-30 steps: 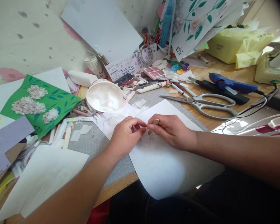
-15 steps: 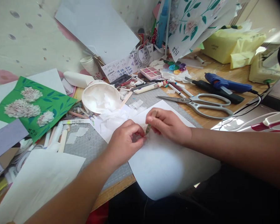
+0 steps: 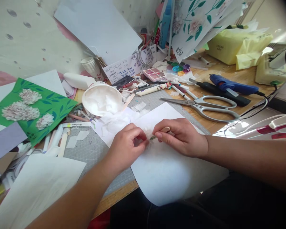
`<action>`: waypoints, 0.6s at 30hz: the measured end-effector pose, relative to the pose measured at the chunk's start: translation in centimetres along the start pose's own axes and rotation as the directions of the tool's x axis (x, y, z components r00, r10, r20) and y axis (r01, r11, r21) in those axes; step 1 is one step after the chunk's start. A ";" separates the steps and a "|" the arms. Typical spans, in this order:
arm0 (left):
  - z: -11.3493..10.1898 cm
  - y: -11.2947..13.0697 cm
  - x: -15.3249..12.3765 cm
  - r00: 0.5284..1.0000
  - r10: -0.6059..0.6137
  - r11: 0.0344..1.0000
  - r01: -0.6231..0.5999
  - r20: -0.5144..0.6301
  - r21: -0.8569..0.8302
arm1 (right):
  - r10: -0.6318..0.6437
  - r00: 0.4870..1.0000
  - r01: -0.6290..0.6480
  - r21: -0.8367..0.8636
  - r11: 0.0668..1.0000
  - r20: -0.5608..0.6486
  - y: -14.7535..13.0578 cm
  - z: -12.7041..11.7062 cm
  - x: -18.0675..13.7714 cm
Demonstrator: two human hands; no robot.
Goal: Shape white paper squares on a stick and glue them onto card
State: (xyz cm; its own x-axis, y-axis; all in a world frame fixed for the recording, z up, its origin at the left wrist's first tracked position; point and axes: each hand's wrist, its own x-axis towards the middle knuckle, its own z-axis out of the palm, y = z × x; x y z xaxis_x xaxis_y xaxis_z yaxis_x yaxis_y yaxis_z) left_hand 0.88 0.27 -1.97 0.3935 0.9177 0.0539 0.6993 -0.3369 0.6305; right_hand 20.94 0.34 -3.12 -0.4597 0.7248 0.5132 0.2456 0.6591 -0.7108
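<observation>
A sheet of white paper (image 3: 164,178) lies in front of me, its near edge hanging over the table edge. My right hand (image 3: 181,136) grips a small wooden craft stick (image 3: 166,129), tilted low, with its darkened end close to my left fingertips. At the left side of the sheet, my left hand (image 3: 128,144) is closed in a pinch; what it holds, if anything, is too small to make out. A pale, crumpled, tissue-like piece (image 3: 148,132) shows between the two hands, partly hidden by the fingers.
A white paper bowl (image 3: 85,103) with white scraps stands behind my left hand. Large scissors (image 3: 200,106) and a blue glue gun (image 3: 231,85) lie at right. A green flower picture (image 3: 59,106) and markers crowd the left. A grey cutting mat (image 3: 92,149) lies underneath.
My right hand has moved slightly right and down, and the stick has tipped from steep to nearly flat. My left hand stays almost in place.
</observation>
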 end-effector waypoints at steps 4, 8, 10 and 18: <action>0.0 0.0 0.0 1.000 -0.009 1.000 0.009 0.020 0.008 | -0.121 0.993 0.117 -0.192 0.974 -0.012 0.1 -0.1 -0.2; 0.0 -0.2 0.0 1.000 -0.010 1.000 0.010 0.025 0.014 | -0.154 0.988 0.151 -0.194 0.969 -0.004 0.1 -0.4 -0.2; 0.0 -0.2 0.0 1.000 -0.008 1.000 0.008 0.017 0.009 | -0.132 0.991 0.128 -0.138 0.982 -0.023 0.1 -0.5 -0.2; -0.4 0.2 -0.1 1.000 -0.012 1.000 0.012 0.023 -0.009 | 0.199 0.948 -0.088 0.399 0.913 -0.246 0.7 0.2 0.2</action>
State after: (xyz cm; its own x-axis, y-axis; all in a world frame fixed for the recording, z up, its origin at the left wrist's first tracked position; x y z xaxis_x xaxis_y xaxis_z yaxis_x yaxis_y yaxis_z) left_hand 0.73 0.15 -1.51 0.3987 0.9167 0.0282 0.6988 -0.3235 0.6380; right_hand 20.85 0.94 -3.61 -0.1768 0.8683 0.4634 -0.0758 0.4574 -0.8860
